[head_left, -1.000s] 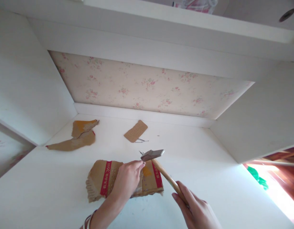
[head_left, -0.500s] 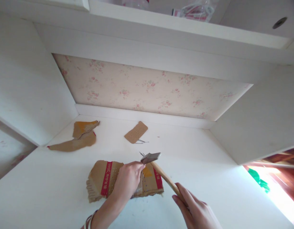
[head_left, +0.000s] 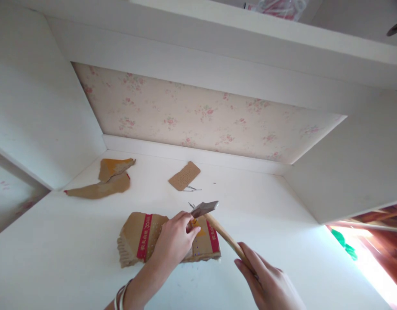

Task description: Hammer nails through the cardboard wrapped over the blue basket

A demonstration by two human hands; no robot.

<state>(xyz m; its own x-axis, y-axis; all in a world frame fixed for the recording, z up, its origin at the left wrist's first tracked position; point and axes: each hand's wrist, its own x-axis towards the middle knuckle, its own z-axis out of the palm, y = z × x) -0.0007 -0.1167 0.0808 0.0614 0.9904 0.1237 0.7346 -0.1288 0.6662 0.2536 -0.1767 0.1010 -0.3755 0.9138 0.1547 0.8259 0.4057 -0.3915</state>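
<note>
My right hand (head_left: pixel 266 275) is wrapped round the wooden handle of a hammer (head_left: pixel 229 237), whose grey metal head sits over the far edge of a piece of brown cardboard (head_left: pixel 129 237) with red printed strips and rows of small holes. Right beside the hammer head, my left hand (head_left: pixel 175 237) rests over the cardboard, its fingers bent together; whatever they pinch is hidden. Thin nails (head_left: pixel 191 205) poke out just behind the head. Farther back, more nails (head_left: pixel 193 188) lie against a small cardboard piece (head_left: pixel 184 176) full of holes.
Torn cardboard scraps (head_left: pixel 104 185) lie at the back left of the white tabletop (head_left: pixel 256 206). White side panels (head_left: pixel 340 168) and a low overhead shelf (head_left: pixel 250 38) enclose the space. A clear plastic bag (head_left: pixel 282 8) sits on the shelf.
The view has shifted slightly. My left thumb now shows farther out to the right, below the hammer head. The hammer head stays close to my left fingers.
</note>
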